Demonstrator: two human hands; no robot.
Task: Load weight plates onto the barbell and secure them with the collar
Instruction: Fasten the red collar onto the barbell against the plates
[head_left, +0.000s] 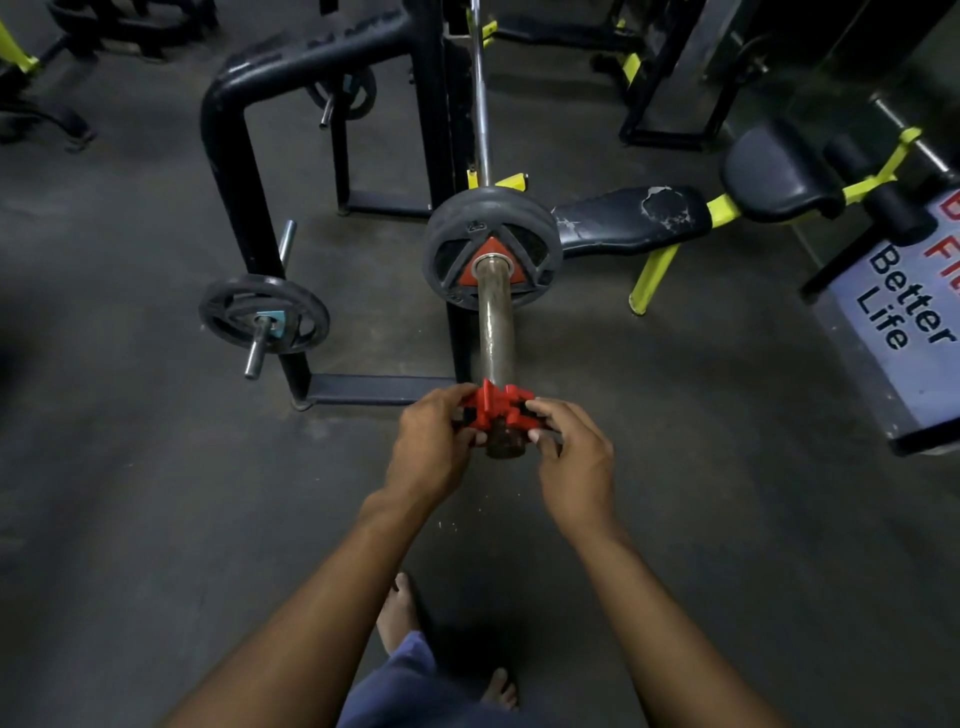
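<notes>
The barbell sleeve (494, 327) points toward me from the rack. A grey weight plate (491, 208) with a red triangular centre sits far up the sleeve, against the bar's shoulder. A red collar (496, 408) rings the near tip of the sleeve, well apart from the plate. My left hand (434, 441) grips the collar's left side and my right hand (569, 449) grips its right side. The rusty end of the sleeve shows just below the collar, between my fingers.
A small black plate (264, 314) hangs on a storage peg of the dark rack frame (234, 171) at left. A worn bench (631, 218) with yellow legs lies to the right, a printed banner (893, 306) beyond it. My bare feet stand on the dark floor below.
</notes>
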